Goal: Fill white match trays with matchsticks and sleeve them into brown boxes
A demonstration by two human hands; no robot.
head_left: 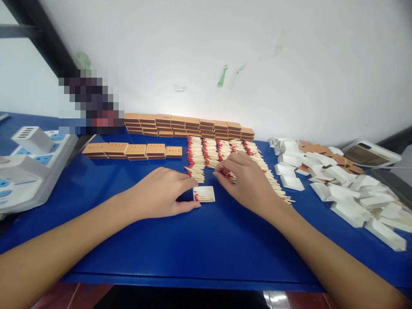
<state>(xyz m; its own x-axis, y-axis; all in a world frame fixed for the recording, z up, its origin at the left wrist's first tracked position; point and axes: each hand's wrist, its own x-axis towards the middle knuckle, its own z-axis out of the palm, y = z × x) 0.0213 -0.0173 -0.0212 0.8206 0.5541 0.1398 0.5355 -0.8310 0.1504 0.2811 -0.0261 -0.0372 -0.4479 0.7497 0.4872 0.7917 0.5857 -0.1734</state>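
Note:
A small white matchbox tray (204,194) lies on the blue table (193,244) with a few red-tipped matches in it. My left hand (161,193) steadies the tray's left side between thumb and fingers. My right hand (246,180) rests just right of it, its fingertips pinched on matches at the near edge of the rows of loose matches (209,154). The pile of matches runs from the centre toward the right behind my right hand.
Orange matchboxes (189,125) are stacked along the wall, and a single row (131,150) lies in front at left. Several white empty trays and sleeves (347,189) are heaped at right. A white power strip (32,163) sits far left.

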